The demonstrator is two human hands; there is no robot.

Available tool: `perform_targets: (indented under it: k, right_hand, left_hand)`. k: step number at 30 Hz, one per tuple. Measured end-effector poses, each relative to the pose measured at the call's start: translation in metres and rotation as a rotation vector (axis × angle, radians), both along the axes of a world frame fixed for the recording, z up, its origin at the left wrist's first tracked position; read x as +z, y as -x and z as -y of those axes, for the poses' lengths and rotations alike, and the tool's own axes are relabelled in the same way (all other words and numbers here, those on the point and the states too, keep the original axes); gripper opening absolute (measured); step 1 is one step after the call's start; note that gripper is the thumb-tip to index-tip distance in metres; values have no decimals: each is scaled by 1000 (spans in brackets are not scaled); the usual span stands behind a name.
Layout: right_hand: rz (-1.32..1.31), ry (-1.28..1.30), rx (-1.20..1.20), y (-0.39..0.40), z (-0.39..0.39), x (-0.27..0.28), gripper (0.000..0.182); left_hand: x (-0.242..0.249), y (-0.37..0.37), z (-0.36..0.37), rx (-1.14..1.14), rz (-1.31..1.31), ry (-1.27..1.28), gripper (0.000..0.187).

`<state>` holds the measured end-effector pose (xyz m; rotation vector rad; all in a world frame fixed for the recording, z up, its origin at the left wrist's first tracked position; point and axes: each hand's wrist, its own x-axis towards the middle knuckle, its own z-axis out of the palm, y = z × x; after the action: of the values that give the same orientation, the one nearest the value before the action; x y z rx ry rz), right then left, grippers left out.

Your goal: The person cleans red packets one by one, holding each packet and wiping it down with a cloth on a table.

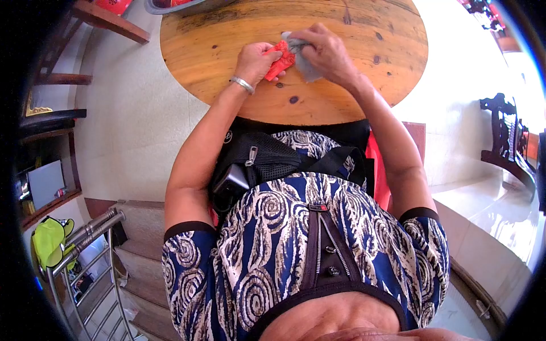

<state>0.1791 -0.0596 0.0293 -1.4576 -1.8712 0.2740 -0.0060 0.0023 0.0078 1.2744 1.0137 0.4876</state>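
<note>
My left hand (256,60) is closed on a small flat red packet (277,63), thumb on top, over the wooden table (222,34). Just right of it, my right hand (327,54) pinches a crumpled grey cloth (309,69) between thumb and fingers. The cloth hangs down from the fingers and overlaps the packet's right edge in this view. Printing on the packet is too small to read. A silver bracelet (243,84) circles my left wrist.
A grey basin (170,8) with red items stands at the table's far left edge. Wooden furniture (108,23) is on the left, with stairs and a metal railing (85,233) lower down. A dark carved chair (509,133) stands at right.
</note>
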Motion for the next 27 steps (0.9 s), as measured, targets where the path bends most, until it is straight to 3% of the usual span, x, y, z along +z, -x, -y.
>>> perform_targets:
  k: [5,18,24,27]
  right_hand:
    - [122,36,-78,26,6,-5,24]
    - [211,165,-181,6,3,-2,31]
    - [147,7,-250,-15,-4,-15,31]
    - [43,-57,-121,-5,-4,-10,32]
  left_hand:
    - [-5,0,-2,-11,18,-4,20]
    - [-3,-1,0,40,11,7,16]
    - [-5,-1,-1,32,13,-1,15]
    - [-8,0,-2,9,53,-1,17]
